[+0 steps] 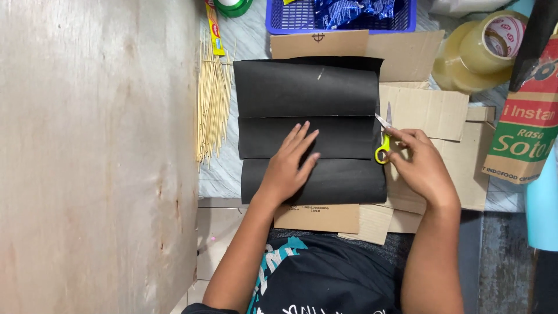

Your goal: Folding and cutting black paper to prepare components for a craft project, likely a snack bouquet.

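The left hand (289,164) lies flat, fingers spread, on the folded black paper (311,128) over cardboard pieces (427,110). The right hand (419,164) grips yellow-handled scissors (382,139) at the paper's right edge.

Red-green carton (526,116) right; blue packets (349,10) top

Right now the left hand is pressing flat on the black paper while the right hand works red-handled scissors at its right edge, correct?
Nearly. The scissors have yellow handles, not red, as the head view shows. The rest holds: the left hand lies flat on the black paper, and the right hand works the scissors at its right edge.
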